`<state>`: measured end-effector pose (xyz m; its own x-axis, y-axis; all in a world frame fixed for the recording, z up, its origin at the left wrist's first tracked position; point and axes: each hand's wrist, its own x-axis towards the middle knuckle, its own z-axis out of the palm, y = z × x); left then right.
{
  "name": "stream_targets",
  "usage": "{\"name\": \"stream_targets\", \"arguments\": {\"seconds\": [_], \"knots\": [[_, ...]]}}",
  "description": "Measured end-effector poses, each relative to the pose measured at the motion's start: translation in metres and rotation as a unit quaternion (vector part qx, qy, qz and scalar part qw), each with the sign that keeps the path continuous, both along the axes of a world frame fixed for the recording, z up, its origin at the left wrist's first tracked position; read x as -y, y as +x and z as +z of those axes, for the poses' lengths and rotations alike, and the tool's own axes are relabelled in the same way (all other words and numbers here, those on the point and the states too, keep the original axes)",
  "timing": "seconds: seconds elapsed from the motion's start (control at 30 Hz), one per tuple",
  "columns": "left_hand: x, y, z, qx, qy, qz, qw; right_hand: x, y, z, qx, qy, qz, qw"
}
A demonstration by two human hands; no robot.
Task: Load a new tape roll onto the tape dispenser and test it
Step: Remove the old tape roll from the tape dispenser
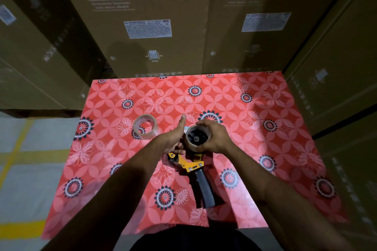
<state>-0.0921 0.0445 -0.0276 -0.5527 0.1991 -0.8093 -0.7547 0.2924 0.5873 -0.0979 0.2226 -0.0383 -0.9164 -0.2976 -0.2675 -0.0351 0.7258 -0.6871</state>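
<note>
Yellow tape dispenser (pixel 194 166) lies near you; your right hand (pixel 212 138) wraps the roll (pixel 196 137) over its hub (seating it), left hand (pixel 173 140) fingers loosely spread, steadying the frame.

Both forearms are bare from the picture's lower edge up to the wrists, with no sleeves, watch or bracelet showing. The left hand (pixel 173 141) and right hand (pixel 214 138) wear no gloves or rings. Below the table (pixel 285 128), a dark garment (pixel 193 238), possibly black trousers, covers the body.
</note>
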Motion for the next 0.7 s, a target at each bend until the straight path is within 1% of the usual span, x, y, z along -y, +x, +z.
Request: {"name": "stream_targets", "arguments": {"seconds": [0.07, 0.13, 0.23, 0.3, 0.47, 0.57, 0.7], "knots": [[-0.001, 0.000, -0.002, 0.001, 0.003, -0.010, 1.000, -0.002, 0.000, 0.000, 0.003, -0.013, 0.022, 1.000], [0.000, 0.000, -0.003, -0.002, 0.002, -0.002, 1.000, 0.002, 0.003, -0.001, 0.016, -0.005, 0.031, 0.999], [-0.001, -0.002, -0.001, 0.000, -0.006, 0.013, 1.000, 0.011, 0.009, -0.009, 0.048, 0.007, -0.044, 0.998], [-0.001, -0.002, -0.001, -0.002, -0.010, 0.018, 1.000, 0.011, 0.007, -0.013, 0.031, 0.009, -0.064, 0.997], [0.000, -0.001, -0.003, 0.008, -0.015, 0.010, 1.000, 0.002, -0.002, -0.007, 0.025, 0.000, -0.004, 1.000], [-0.002, -0.001, 0.004, -0.001, 0.000, 0.031, 1.000, 0.008, 0.000, -0.006, 0.030, 0.013, 0.024, 0.999], [0.001, -0.001, 0.001, 0.001, 0.008, 0.067, 0.998, 0.010, 0.000, -0.012, 0.032, 0.036, -0.059, 0.997]]}}
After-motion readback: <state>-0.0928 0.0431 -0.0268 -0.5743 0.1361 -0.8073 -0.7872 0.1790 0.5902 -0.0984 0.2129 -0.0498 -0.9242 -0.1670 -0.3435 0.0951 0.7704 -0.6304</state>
